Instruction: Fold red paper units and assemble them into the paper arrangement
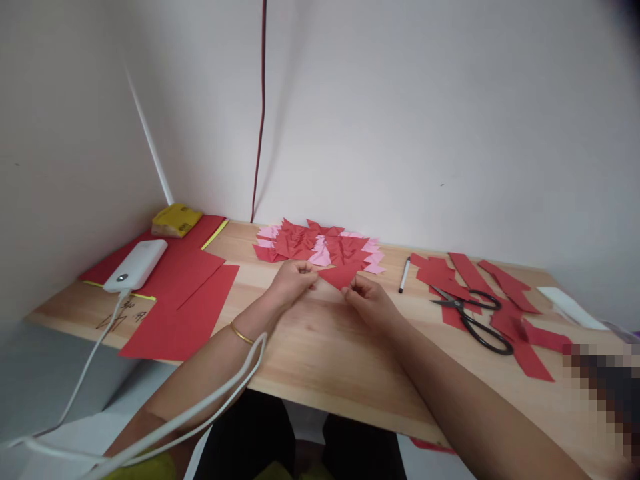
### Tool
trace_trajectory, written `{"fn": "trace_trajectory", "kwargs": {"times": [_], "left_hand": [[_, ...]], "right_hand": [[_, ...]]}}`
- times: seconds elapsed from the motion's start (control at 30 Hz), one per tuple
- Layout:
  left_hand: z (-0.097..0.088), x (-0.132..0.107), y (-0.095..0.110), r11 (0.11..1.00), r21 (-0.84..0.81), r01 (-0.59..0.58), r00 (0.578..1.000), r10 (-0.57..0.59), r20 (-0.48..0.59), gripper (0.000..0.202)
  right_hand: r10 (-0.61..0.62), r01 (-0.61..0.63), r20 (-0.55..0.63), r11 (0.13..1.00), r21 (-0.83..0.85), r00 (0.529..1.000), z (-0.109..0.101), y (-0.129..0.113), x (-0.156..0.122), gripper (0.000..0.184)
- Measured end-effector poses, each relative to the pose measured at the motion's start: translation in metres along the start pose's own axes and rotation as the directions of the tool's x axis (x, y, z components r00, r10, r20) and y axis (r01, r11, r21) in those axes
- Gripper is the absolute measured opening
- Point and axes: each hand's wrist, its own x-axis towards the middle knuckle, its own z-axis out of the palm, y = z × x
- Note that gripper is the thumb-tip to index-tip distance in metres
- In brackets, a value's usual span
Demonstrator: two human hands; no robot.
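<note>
A small folded red paper piece [339, 275] lies on the wooden table [310, 353] between my hands. My left hand [293, 279], fingers curled, pinches its left corner. My right hand [367, 300] is closed on its lower right edge. Just behind it lies a heap of folded red and pink paper triangles [320, 245]. A gold bangle [241, 333] sits on my left wrist.
Red paper sheets [180, 300] cover the left side, with a white power bank [136, 265], its cable and a yellow pack [176, 220]. Right of the heap lie a pen [404, 275], black scissors [475, 319] on red paper strips [500, 293], and a white object [570, 307].
</note>
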Motion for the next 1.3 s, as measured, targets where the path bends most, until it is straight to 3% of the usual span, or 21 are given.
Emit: {"fn": "trace_trajectory", "kwargs": {"times": [0.17, 0.23, 0.3, 0.4, 0.5, 0.67, 0.77, 1.0, 1.2, 1.3], "left_hand": [[-0.02, 0.016, -0.002, 0.999, -0.023, -0.04, 0.983, 0.035, -0.179, 0.007], [-0.019, 0.016, -0.002, 0.994, -0.095, -0.052, 0.985, 0.035, -0.17, 0.013], [-0.013, 0.011, -0.001, 0.985, -0.17, -0.011, 1.0, 0.01, -0.009, 0.021], [0.0, 0.001, -0.001, 0.973, -0.225, 0.059, 0.97, -0.002, 0.245, 0.027], [0.009, -0.006, -0.001, 0.982, -0.171, 0.082, 0.949, -0.024, 0.313, 0.028], [0.014, -0.008, 0.0, 0.99, -0.142, 0.024, 0.966, 0.014, 0.26, 0.028], [0.012, -0.007, 0.001, 0.987, -0.159, -0.012, 0.982, 0.041, 0.183, 0.025], [0.001, -0.002, 0.004, 0.95, -0.306, -0.061, 0.993, 0.089, 0.081, 0.02], [-0.003, 0.0, 0.003, 0.961, -0.199, -0.19, 0.979, 0.202, 0.041, 0.016], [-0.004, -0.002, 0.006, 0.965, -0.044, -0.257, 0.964, 0.259, 0.057, 0.015]], "right_hand": [[-0.01, 0.012, -0.034, 0.999, 0.042, 0.999, -0.006, 0.002, 0.0, 0.026], [-0.015, 0.017, -0.055, 0.999, 0.035, 0.998, -0.007, 0.003, 0.001, 0.028], [-0.027, 0.028, -0.062, 1.0, 0.012, 0.998, -0.006, 0.003, 0.002, 0.03], [-0.038, 0.039, -0.063, 0.999, 0.006, 0.997, -0.004, 0.002, 0.002, 0.031], [-0.036, 0.038, -0.049, 0.999, 0.031, 0.998, -0.001, 0.001, 0.002, 0.031], [-0.061, 0.059, 0.022, 0.995, 0.085, 0.998, 0.003, 0.003, 0.002, 0.029], [-0.026, 0.026, -0.004, 0.999, 0.045, 1.0, 0.002, 0.005, 0.002, 0.029], [-0.006, 0.007, -0.015, 0.998, 0.063, 1.0, 0.003, 0.005, 0.001, 0.027], [-0.083, 0.124, -0.156, 0.952, 0.278, 0.984, -0.002, 0.004, 0.006, 0.036], [-0.139, 0.19, -0.283, 0.969, 0.16, 0.949, -0.008, 0.002, 0.006, 0.037]]}}
